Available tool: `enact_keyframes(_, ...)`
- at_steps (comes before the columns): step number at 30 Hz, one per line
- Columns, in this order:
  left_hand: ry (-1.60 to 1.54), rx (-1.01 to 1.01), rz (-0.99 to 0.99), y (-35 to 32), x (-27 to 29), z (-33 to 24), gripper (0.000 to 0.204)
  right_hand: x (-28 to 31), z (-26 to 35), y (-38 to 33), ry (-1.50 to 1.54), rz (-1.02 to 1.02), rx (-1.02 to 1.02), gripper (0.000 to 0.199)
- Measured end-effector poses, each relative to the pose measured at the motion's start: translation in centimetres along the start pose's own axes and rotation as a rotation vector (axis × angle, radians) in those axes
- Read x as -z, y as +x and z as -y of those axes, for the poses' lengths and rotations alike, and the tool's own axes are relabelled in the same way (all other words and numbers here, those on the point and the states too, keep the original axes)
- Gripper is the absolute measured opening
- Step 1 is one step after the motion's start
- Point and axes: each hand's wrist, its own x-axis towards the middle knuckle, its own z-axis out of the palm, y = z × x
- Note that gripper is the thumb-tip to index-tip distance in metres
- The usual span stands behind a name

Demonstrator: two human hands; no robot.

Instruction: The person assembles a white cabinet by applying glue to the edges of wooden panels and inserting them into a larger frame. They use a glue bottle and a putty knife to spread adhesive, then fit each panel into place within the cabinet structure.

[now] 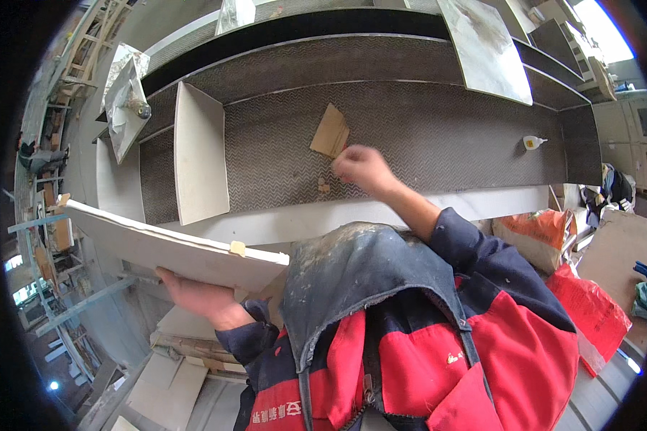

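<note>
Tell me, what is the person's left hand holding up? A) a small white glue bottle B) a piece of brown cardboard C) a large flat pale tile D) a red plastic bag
C: the left hand supports the large flat pale tile from beneath, while the small white glue bottle lies apart on the grey ribbed surface.

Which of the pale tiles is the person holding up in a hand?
The long pale tile at lower left, resting on the left hand. The other tile stands alone on the grey combed surface.

A long white tile (172, 248) lies flat, tilted; a tan wedge (330, 131) stands on grey mortar.
</note>
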Motion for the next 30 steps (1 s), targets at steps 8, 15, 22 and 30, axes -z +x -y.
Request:
enact_keyframes(8, 0.038, -0.059, -0.015, -0.3, -0.1, 0.2, 0.065, -1.3, 0.8, 4.7, -0.607, -0.153, 0.141, 0.023)
enact_keyframes(15, -0.086, 0.125, 0.184, -0.9, -0.3, 0.0, 0.061, -1.6, 5.9, 1.8, 0.079, 0.174, 0.048, 0.011)
enact_keyframes(22, -0.055, 0.093, 0.297, -1.8, -4.2, 3.3, 0.062, 6.7, 20.7, -1.8, 0.313, 0.226, 0.44, 0.005)
enact_keyframes(30, 0.165, -0.161, 0.421, -4.7, -8.2, 4.1, 0.052, 14.3, 23.8, -6.7, 0.332, 0.153, 0.678, 0.013)
